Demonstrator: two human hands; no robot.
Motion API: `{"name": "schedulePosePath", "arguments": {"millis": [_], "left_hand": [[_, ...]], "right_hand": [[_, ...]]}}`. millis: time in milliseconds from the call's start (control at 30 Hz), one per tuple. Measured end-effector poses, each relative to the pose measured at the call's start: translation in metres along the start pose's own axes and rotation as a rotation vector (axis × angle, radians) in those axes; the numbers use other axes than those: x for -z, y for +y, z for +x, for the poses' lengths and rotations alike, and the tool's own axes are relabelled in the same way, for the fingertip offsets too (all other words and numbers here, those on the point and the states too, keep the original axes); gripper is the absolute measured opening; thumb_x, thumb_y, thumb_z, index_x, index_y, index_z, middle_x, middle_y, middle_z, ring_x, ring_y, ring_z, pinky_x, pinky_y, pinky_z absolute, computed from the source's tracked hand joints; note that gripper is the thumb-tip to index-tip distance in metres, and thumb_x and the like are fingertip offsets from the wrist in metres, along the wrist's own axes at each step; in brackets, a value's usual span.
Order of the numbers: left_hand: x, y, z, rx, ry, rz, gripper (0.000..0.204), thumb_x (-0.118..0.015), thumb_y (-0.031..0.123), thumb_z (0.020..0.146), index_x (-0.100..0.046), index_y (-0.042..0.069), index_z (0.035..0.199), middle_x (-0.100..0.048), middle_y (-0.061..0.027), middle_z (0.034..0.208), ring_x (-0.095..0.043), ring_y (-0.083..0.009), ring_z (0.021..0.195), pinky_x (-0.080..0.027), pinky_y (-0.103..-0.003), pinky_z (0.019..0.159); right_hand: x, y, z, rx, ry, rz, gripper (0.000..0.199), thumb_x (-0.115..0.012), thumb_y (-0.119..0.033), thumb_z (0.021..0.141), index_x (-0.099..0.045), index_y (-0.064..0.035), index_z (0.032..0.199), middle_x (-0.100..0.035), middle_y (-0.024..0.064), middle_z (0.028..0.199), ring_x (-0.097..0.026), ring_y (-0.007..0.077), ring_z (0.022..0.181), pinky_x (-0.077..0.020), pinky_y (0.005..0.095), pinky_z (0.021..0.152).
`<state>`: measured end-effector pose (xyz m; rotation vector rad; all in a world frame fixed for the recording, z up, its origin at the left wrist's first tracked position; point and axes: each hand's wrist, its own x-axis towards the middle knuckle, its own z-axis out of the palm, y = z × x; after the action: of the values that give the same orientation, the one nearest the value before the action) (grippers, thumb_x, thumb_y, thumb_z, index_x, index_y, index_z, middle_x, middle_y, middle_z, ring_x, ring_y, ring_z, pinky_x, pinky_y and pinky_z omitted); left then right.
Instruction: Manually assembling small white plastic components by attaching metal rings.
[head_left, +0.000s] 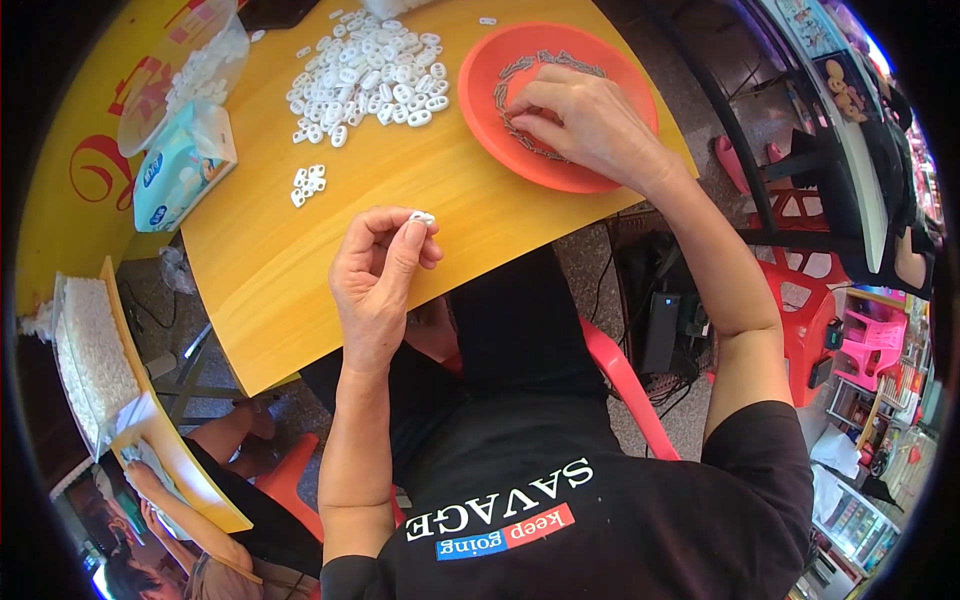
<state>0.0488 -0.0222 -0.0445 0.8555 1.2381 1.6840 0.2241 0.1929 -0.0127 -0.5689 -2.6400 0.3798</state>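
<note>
My left hand [372,275] is raised over the near edge of the table, thumb and forefinger pinching a small white oval plastic piece [423,218]. My right hand [598,122] reaches into a round orange-red plastic bowl [585,180] at the back right. Its fingertips are closed close to the bowl's inside; whether anything is between them is too small to make out. Small grey metal pieces [504,92] lie in a ring in the bowl. A large heap of white oval pieces with holes [367,80] is spread left of the bowl. Nearer me sits a small cluster of similar white pieces [308,184].
The yellow table [270,310] carries a blue-green tissue pack [185,170] and a clear bag of white pieces [210,65] at its left. At the lower left, another person [215,545] sits by a second table with a clear box of white pieces [95,350]. Red chairs [800,310] stand right.
</note>
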Motion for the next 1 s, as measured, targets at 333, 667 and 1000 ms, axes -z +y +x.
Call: {"name": "schedulePosePath", "arguments": {"millis": [333, 667, 1000], "left_hand": [[0.000, -0.001, 0.000, -0.012, -0.001, 0.001, 0.012, -0.059, 0.007, 0.097, -0.060, 0.000, 0.107, -0.066, -0.0093, 0.096, -0.061, -0.0124, 0.076, -0.049, -0.026, 0.071], [0.000, 0.002, -0.001, -0.004, 0.008, -0.010, 0.011, -0.059, 0.007, 0.097, -0.060, -0.001, 0.105, -0.065, -0.0064, 0.095, -0.061, -0.0099, 0.078, -0.050, -0.024, 0.072], [0.003, 0.003, 0.003, 0.002, 0.016, -0.106, 0.011, -0.059, 0.009, 0.097, -0.061, -0.001, 0.103, -0.066, -0.0061, 0.092, -0.061, -0.0099, 0.076, -0.050, -0.024, 0.071]], "right_hand": [[-0.002, 0.002, 0.008, 0.032, -0.033, -0.151, 0.009, -0.065, -0.012, 0.084, -0.062, -0.0042, 0.088, -0.062, 0.0095, 0.085, -0.063, 0.0300, 0.081, -0.0504, 0.0400, 0.069], [0.001, 0.001, 0.012, 0.065, -0.043, -0.307, 0.010, -0.056, -0.010, 0.082, -0.060, -0.0012, 0.082, -0.065, 0.0151, 0.084, -0.066, 0.0326, 0.079, -0.0532, 0.0423, 0.068], [0.013, 0.005, 0.011, -0.047, 0.117, -0.129, 0.010, -0.060, -0.011, 0.086, -0.063, -0.0029, 0.091, -0.064, 0.0126, 0.083, -0.064, 0.0338, 0.080, -0.0511, 0.0420, 0.073]]}}
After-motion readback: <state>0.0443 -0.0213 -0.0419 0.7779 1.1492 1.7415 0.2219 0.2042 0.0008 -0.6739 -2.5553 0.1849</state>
